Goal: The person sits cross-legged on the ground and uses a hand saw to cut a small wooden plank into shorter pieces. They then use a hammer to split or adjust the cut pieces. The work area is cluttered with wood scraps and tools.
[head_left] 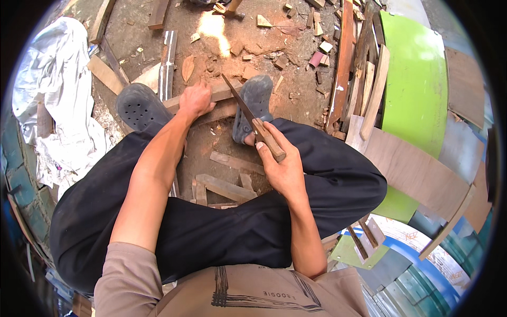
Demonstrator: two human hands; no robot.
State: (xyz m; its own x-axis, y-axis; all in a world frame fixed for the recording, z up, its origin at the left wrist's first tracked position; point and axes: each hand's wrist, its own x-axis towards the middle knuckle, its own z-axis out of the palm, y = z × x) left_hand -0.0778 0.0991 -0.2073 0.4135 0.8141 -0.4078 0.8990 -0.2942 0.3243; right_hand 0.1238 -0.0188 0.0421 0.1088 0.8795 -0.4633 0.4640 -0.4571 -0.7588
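My left hand [195, 99] is closed round a length of wood [224, 91] that lies crosswise between my feet. In my right hand [284, 166] is a handsaw [244, 105], its brown wooden handle in my fist. The narrow, dark blade points forward and left, crossing over the wood near its right end, beside my right clog. Whether its teeth touch the wood I cannot tell. A second wood piece [215, 113] lies just behind the gripped one, partly hidden by my hand.
Grey clogs [141, 107] are on my feet, either side of the wood. Wood offcuts [224, 187] lie between my legs; scraps litter the ground ahead. White cloth [58, 95] lies at left. Long wood strips [340, 68] and a green panel [414, 79] are at right.
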